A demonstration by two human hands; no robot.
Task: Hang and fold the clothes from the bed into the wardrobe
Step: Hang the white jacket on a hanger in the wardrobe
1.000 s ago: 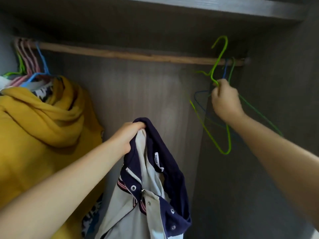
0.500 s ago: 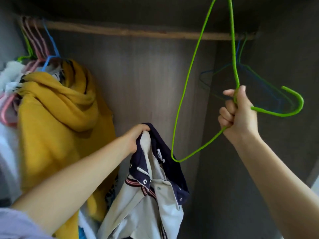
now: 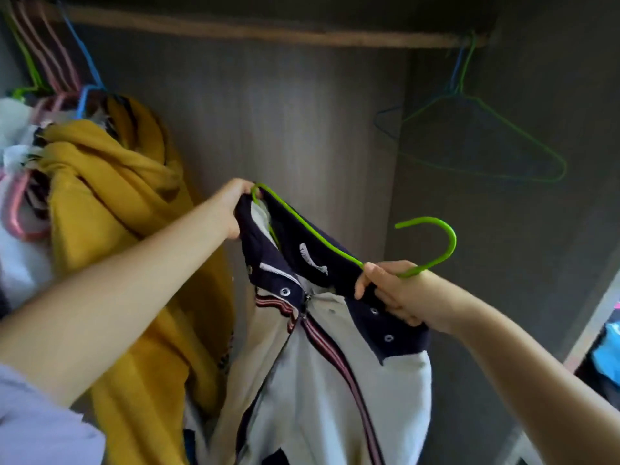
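Observation:
A white jacket (image 3: 339,391) with a navy collar, snap buttons and striped trim hangs between my hands inside the wardrobe. My left hand (image 3: 233,209) grips the far end of the collar. A green wire hanger (image 3: 432,243) runs across the collar opening, one shoulder tucked in by my left hand, its hook curving up at the right. My right hand (image 3: 399,293) holds the hanger's neck together with the near side of the collar. The wooden rail (image 3: 268,31) crosses the top of the wardrobe.
A mustard yellow garment (image 3: 117,203) and other clothes hang on pink, blue and green hangers (image 3: 60,72) at the rail's left end. Two bare wire hangers (image 3: 483,142), green and blue, hang at the right end. The wardrobe's side wall stands at right.
My right hand brought the green hanger down from the rail area and across to the jacket. One shoulder of the hanger now sits inside the collar. My left hand raised the collar.

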